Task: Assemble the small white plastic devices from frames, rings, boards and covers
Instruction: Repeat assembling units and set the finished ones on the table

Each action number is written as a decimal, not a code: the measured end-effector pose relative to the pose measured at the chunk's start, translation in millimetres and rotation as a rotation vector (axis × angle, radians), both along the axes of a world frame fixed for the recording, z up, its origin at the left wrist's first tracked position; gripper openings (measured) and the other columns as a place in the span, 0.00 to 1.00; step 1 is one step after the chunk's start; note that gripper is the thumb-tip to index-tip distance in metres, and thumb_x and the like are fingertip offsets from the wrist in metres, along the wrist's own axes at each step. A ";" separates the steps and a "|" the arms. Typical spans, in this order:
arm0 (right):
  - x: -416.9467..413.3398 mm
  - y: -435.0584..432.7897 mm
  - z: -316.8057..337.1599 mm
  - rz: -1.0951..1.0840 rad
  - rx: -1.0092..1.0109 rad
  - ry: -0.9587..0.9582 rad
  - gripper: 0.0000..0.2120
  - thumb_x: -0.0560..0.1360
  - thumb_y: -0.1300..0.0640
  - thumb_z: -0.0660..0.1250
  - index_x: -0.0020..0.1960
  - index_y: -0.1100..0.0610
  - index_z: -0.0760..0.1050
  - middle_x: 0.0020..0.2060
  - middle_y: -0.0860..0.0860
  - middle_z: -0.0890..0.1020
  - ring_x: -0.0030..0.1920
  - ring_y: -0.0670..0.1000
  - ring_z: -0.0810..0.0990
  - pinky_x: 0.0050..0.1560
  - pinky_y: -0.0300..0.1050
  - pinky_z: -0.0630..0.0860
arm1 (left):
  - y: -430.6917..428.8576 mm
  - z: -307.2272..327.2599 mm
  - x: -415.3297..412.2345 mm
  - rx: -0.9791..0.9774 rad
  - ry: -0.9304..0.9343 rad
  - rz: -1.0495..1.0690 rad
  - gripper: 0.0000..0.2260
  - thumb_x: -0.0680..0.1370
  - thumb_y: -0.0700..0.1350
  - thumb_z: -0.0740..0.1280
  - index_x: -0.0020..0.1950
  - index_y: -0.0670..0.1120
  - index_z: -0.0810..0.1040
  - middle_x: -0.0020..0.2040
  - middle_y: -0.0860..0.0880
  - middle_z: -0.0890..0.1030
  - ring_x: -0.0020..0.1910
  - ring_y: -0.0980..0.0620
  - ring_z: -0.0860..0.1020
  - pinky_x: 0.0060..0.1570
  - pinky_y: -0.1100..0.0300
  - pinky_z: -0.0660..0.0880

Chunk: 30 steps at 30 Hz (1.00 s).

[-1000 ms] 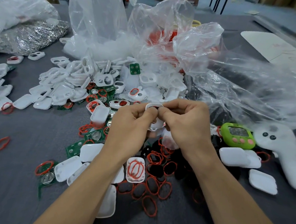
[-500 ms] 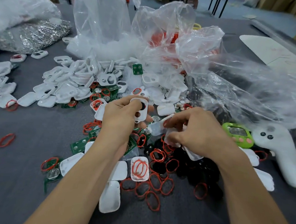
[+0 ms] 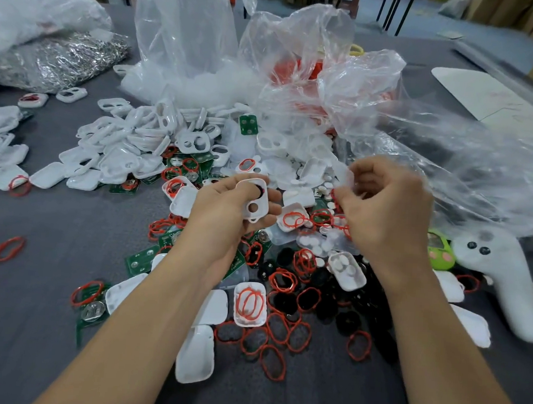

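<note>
Your left hand is gripping the white frame holes up for filling; your right hand, beside the frame, is pinching a small blurry piece.

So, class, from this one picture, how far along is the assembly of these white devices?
Done: nothing plainly finished shows. In hand: the left hand grips one white two-hole plastic frame; the right hand is curled, its contents blurred. Left: loose piles of white frames, red rubber rings, green circuit boards and white covers.
</note>
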State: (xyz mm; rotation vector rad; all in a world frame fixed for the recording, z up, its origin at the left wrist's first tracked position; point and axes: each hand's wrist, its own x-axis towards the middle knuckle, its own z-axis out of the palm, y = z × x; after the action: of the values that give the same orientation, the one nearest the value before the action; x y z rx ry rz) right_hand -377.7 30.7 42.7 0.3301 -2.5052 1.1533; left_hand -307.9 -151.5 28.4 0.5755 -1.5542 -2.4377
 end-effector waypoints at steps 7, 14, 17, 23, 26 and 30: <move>9.2 0.6 3.2 0.235 0.316 -0.251 0.10 0.66 0.52 0.81 0.39 0.37 0.85 0.29 0.34 0.81 0.34 0.34 0.80 0.33 0.24 0.68 | -1.4 -1.5 -0.9 -0.101 0.009 0.043 0.11 0.80 0.31 0.61 0.47 0.40 0.83 0.37 0.42 0.83 0.30 0.48 0.80 0.27 0.62 0.75; 14.0 -2.9 2.5 0.281 0.481 -0.365 0.06 0.67 0.47 0.82 0.40 0.41 0.85 0.32 0.38 0.81 0.37 0.37 0.79 0.36 0.29 0.72 | 1.9 -1.0 -1.0 -0.187 -0.004 0.055 0.11 0.78 0.32 0.62 0.45 0.41 0.82 0.35 0.43 0.82 0.28 0.50 0.78 0.26 0.62 0.72; 15.2 -5.5 1.0 0.274 0.440 -0.405 0.07 0.68 0.52 0.82 0.37 0.45 0.84 0.26 0.42 0.81 0.33 0.40 0.83 0.42 0.36 0.81 | 4.1 -0.6 -0.3 -0.222 0.001 0.049 0.12 0.79 0.32 0.62 0.44 0.42 0.82 0.35 0.43 0.82 0.28 0.50 0.78 0.26 0.62 0.72; 9.8 1.7 6.2 0.197 0.193 -0.325 0.05 0.69 0.51 0.81 0.37 0.45 0.86 0.28 0.37 0.82 0.33 0.33 0.79 0.33 0.26 0.72 | 4.2 -0.3 2.4 -0.264 0.016 0.038 0.12 0.79 0.32 0.62 0.43 0.42 0.83 0.35 0.43 0.82 0.28 0.49 0.78 0.26 0.61 0.72; 10.8 2.6 5.5 0.035 0.150 -0.156 0.03 0.72 0.52 0.77 0.44 0.45 0.87 0.35 0.40 0.84 0.35 0.40 0.80 0.44 0.35 0.79 | 5.5 0.1 3.5 -0.283 0.021 0.029 0.11 0.79 0.32 0.62 0.43 0.42 0.82 0.34 0.43 0.82 0.28 0.49 0.78 0.26 0.61 0.72; 11.3 7.6 14.7 0.159 0.146 -0.161 0.06 0.69 0.56 0.78 0.40 0.45 0.87 0.32 0.39 0.84 0.32 0.36 0.79 0.34 0.26 0.71 | 6.4 0.2 4.9 -0.306 0.021 0.030 0.12 0.79 0.32 0.62 0.43 0.42 0.82 0.34 0.43 0.83 0.28 0.49 0.79 0.26 0.61 0.73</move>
State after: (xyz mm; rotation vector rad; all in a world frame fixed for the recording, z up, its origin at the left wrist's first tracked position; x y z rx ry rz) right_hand -366.4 38.3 57.4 0.5016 -2.7546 1.0968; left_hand -303.0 -145.1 28.6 0.5089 -1.8465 -2.1166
